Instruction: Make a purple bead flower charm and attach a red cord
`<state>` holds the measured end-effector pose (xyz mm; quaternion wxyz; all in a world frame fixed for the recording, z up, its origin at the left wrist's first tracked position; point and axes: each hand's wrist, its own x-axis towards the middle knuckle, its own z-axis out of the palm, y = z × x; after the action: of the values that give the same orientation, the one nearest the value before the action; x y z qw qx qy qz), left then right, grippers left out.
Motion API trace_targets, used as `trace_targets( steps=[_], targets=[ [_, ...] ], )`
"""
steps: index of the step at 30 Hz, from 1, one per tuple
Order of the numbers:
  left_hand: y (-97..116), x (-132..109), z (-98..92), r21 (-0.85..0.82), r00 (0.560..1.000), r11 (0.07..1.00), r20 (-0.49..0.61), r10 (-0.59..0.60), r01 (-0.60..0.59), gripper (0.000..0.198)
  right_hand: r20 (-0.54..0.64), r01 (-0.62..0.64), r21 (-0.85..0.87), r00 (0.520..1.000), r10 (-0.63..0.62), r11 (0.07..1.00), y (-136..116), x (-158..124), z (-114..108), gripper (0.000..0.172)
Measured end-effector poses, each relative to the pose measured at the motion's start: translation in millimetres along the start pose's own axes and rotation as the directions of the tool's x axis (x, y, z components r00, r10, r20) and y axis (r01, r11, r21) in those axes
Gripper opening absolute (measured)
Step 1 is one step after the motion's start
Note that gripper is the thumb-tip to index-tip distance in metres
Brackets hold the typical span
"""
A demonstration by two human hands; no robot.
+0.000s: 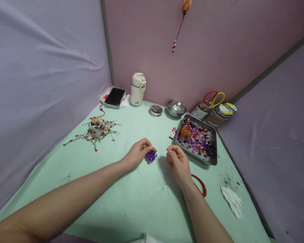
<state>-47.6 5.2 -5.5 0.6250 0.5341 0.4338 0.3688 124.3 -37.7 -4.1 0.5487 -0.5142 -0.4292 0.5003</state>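
Observation:
A small cluster of purple beads (151,156) is pinched in my left hand (141,151), just above the middle of the table. To its right, my right hand (176,161) is closed with fingertips pressed together; whatever they hold is too fine to make out. Beyond the right hand stands a metal tray (216,148) filled with mixed beads and a bundle of orange cord (186,132). Partly hidden under my right forearm, a red handle (202,185) lies on the table.
Finished-looking bead strings (98,130) lie at the left. Along the back stand a phone (115,97), a white bottle (137,91), a small round tin (156,110), a metal bowl (176,109), a jar (219,114) and scissors (214,98) in a can. A crumpled tissue (232,201) lies right.

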Motion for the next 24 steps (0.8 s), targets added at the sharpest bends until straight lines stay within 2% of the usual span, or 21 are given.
trace_targets(
  steps=[2, 4, 7, 9, 12, 15, 24],
  targets=[
    [1.5, -0.3, 0.3, 0.01, 0.999, 1.0, -0.038, 0.019, -0.019, 0.011, 0.008, 0.009, -0.135, 1.0, -0.008, 0.991, -0.6, -0.6, -0.5, 0.025],
    [2.6, -0.9, 0.6, 0.03, 0.997, 0.998, -0.066, 0.052, -0.05, 0.011, 0.025, 0.067, -0.346, 0.998, -0.062, 0.936, -2.0, -1.7, -0.9, 0.025],
    [2.2, -1.8, 1.1, 0.062, 0.994, 0.994, -0.065, 0.093, -0.089, 0.013, 0.137, 0.192, -0.638, 0.981, -0.136, 0.746, -3.4, -3.1, -2.2, 0.022],
    [0.2, -2.2, 1.6, 0.074, 0.994, 0.993, -0.054, 0.097, -0.093, 0.013, 0.226, 0.26, -0.725, 0.964, -0.137, 0.638, -3.0, -3.5, -3.7, 0.019],
    [-2.9, -3.1, 2.6, 0.049, 0.996, 0.995, -0.032, 0.083, -0.081, 0.014, 0.278, 0.307, -0.767, 0.95, -0.14, 0.563, -1.5, -4.0, -6.0, 0.023],
    [-1.5, -5.7, 4.0, 0.036, 0.999, 0.998, -0.008, 0.042, -0.042, 0.013, 0.284, 0.323, -0.782, 0.946, -0.156, 0.533, -0.7, -5.6, -6.4, 0.022],
    [10.7, -11.7, 1.7, 0.133, 0.998, 0.991, 0.055, -0.027, 0.019, 0.007, 0.325, 0.344, -0.749, 0.936, -0.139, 0.567, 0.5, -10.4, -5.0, 0.016]
  ],
)
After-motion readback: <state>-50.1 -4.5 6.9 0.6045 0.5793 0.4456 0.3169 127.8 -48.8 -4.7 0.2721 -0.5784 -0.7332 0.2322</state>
